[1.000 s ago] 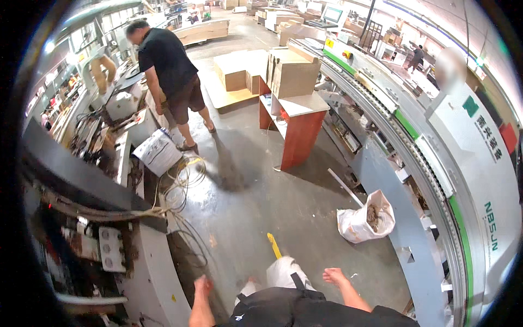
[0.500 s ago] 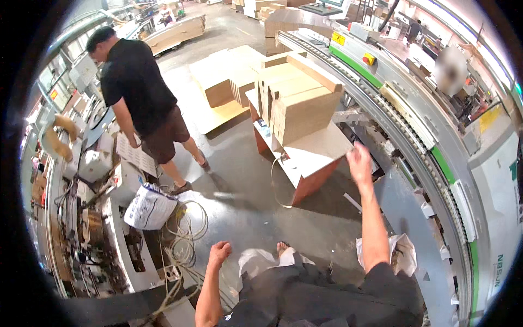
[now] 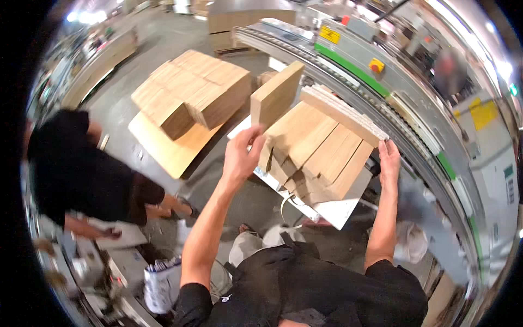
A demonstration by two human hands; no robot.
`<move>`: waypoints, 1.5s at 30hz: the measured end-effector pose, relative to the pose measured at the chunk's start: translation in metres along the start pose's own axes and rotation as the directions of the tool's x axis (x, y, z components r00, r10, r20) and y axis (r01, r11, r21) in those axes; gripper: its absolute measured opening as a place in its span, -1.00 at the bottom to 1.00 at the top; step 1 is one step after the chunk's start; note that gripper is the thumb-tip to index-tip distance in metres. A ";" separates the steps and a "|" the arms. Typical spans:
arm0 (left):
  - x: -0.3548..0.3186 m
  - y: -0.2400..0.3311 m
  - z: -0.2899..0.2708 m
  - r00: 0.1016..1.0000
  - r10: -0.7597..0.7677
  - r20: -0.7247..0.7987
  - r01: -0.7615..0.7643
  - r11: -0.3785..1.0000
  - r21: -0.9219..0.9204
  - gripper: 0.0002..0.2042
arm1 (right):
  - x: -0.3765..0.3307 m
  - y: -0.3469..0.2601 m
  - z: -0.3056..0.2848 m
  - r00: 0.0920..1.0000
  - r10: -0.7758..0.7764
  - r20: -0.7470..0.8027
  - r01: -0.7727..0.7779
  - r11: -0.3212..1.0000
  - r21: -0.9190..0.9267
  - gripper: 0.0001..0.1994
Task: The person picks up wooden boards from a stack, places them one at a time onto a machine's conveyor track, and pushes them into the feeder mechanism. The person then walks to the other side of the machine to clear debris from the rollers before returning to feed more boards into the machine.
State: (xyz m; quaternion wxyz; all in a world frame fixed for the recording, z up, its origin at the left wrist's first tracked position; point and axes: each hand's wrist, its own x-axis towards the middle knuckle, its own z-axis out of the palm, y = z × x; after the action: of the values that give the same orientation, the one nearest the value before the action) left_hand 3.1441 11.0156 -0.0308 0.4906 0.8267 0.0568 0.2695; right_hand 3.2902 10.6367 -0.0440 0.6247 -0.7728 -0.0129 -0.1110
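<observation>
My right hand [image 3: 389, 162] has its fingers closed round the near right end of a narrow wood-coloured board [image 3: 346, 115] with a pale, rough upper edge. That board lies along the far side of a stack of light wood-grain panels [image 3: 321, 144] on a small white-topped table [image 3: 333, 213]. My left hand [image 3: 242, 155] is raised at the left side of the stack, its fingers bent with thumb and forefinger apart and nothing visible between them. Just beyond it a thick wood-coloured block of panels [image 3: 277, 94] stands on edge.
More stacked panels [image 3: 190, 90] rest on a low board [image 3: 158, 144] on the floor at left. A long machine with a roller track [image 3: 348, 73] curves along the right. At far left a co-worker in black [image 3: 81, 163] bends over. A white sack [image 3: 411, 242] sits below my right arm.
My view has moved closer to the table. Both hands have come up to the stack; the right has taken hold of the narrow board's end. The co-worker now appears lower and farther left.
</observation>
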 end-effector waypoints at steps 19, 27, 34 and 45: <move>0.207 -0.033 0.098 0.629 0.406 0.663 -0.607 0.790 0.093 -0.77 | -0.068 -0.048 0.072 0.844 0.253 -0.473 -0.367 0.916 -0.164 -0.61; 0.300 -0.055 0.051 0.544 0.572 0.614 -0.337 0.819 -0.464 -0.79 | -0.098 -0.148 0.161 0.510 -0.045 -0.859 -0.321 0.916 -0.239 -0.64; 0.438 -0.204 0.037 0.368 0.204 0.907 0.562 0.728 -0.392 -0.72 | 0.002 -0.199 0.377 0.514 -0.153 -0.844 -0.024 0.981 -0.193 -0.68; 0.707 -0.414 0.050 0.756 0.195 0.625 -0.250 0.968 0.001 -0.46 | 0.350 -0.024 0.574 0.790 0.323 -0.522 -0.051 0.882 0.468 -0.74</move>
State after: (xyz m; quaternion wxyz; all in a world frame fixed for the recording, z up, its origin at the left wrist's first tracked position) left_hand 3.8395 11.4425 -0.1222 0.4111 0.8897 -0.1949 0.0368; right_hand 3.7168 11.1567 -0.0669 0.7603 -0.5404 0.2346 -0.2737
